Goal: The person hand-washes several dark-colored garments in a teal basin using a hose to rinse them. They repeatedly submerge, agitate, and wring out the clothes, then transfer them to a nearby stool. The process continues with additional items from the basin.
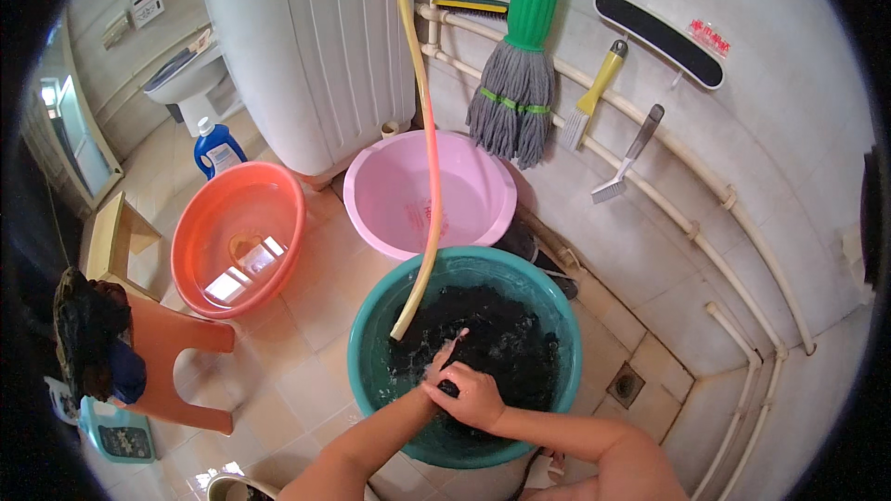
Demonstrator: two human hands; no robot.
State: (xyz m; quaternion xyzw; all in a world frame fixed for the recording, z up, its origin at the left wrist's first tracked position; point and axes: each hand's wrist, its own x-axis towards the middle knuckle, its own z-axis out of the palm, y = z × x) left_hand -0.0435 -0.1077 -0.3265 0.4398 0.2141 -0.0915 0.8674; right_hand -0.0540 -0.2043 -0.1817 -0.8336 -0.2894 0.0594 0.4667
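Note:
A green basin (369, 315) stands low in front of me, holding water and a mass of black cloth (520, 339). My left hand (445, 359) reaches into the water among the cloth; splashes and the cloth hide most of its fingers, so its grip cannot be made out. Across the left wrist lies my right hand (473, 397), its fingers curled closed around a dark bit of the wet cloth. A pale yellow hose (423, 111), reddish in its middle stretch, hangs from above with its end over the basin's left part.
Behind the basin is a pink tub (367, 195). To the left stand an orange basin of water (186, 260), a blue bottle (216, 148) and an orange stool (172, 362) with dark clothes on it. A grey mop (515, 102) and brushes hang along wall pipes. A floor drain (626, 384) lies right.

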